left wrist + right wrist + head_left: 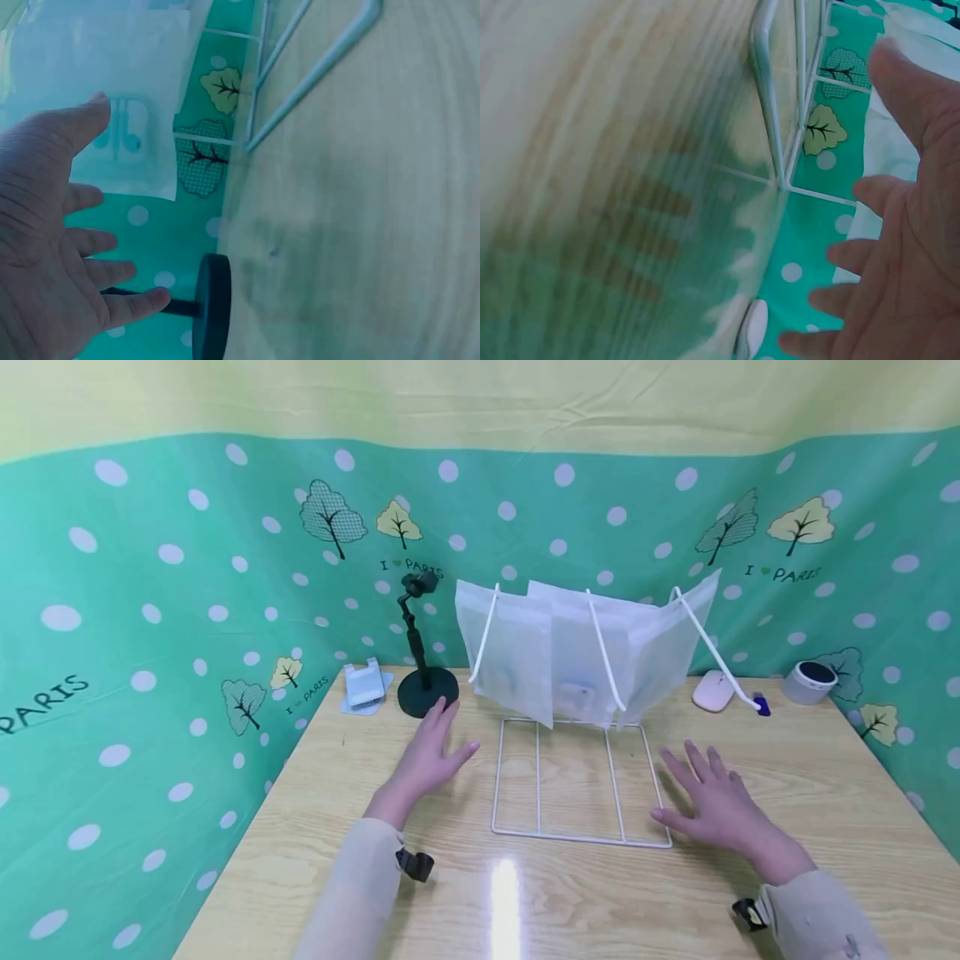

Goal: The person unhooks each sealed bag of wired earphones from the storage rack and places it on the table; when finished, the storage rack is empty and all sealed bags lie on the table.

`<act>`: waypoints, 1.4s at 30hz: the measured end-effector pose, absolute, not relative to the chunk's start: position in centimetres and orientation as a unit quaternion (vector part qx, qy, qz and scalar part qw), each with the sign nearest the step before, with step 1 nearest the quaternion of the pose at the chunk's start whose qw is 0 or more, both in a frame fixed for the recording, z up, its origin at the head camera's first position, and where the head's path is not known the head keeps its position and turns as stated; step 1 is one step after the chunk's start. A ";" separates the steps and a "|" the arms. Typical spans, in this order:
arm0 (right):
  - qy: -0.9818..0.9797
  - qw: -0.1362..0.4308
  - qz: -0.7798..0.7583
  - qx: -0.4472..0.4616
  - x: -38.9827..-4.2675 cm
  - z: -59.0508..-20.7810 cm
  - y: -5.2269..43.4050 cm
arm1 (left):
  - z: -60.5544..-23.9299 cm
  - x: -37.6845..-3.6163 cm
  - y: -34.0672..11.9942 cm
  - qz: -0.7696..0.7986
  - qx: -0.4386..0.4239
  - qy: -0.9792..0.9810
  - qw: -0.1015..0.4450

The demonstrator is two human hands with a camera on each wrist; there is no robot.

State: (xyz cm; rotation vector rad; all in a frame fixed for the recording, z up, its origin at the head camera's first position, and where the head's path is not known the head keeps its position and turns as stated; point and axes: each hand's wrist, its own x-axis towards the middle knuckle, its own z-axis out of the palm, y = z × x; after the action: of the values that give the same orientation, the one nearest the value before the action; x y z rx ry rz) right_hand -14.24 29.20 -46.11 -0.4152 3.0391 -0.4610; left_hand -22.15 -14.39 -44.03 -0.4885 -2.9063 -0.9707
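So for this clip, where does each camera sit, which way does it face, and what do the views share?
Head: worn on the head, looking forward and down at the wooden table, the white wire rack with frosted bags, and both open hands and sleeves.
Left wrist: beside the left hand, facing its palm, a bag and the black stand base.
Right wrist: beside the right hand, facing its palm and the pink mouse.
All three views show the rack and table.

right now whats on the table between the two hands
The flat base of the white wire rack lies between the left hand and the right hand, with bare wooden table showing through its bars. The head view shows it.
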 end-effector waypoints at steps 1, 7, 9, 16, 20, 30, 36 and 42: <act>0.978 0.027 -0.154 -0.139 -14.1 -46.2 29.2 | -43.7 -22.5 -14.2 -0.322 -0.156 -0.933 0.021; 0.966 0.078 -0.200 -0.147 -13.6 -46.3 28.9 | -41.8 -24.6 -13.5 -0.388 -0.138 -0.910 0.045; 0.962 0.098 -0.209 -0.149 -13.5 -46.3 28.7 | -41.3 -25.4 -13.2 -0.413 -0.131 -0.900 0.053; 0.952 0.119 -0.218 -0.178 -13.4 -46.4 28.6 | -39.9 -27.1 -12.6 -0.499 -0.086 -0.861 0.053; 0.954 0.114 -0.205 -0.188 -13.7 -46.8 28.8 | -39.6 -27.9 -12.6 -0.501 -0.074 -0.860 0.053; 0.955 0.116 -0.199 -0.186 -13.8 -46.6 28.8 | -39.2 -30.1 -12.8 -0.497 -0.050 -0.865 0.042; 0.953 0.116 -0.206 -0.188 -13.8 -46.7 28.8 | -39.1 -31.0 -12.9 -0.534 -0.047 -0.844 0.018; 0.953 0.137 -0.213 -0.168 -13.8 -46.7 28.6 | -38.9 -31.1 -12.7 -0.595 -0.067 -0.801 -0.007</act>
State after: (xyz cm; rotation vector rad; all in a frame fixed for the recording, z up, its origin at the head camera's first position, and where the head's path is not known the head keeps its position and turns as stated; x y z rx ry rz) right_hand -13.76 28.58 -46.74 -0.4859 2.7580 -0.6159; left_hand -31.13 -12.74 -38.89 -0.2115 -2.5284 -1.8768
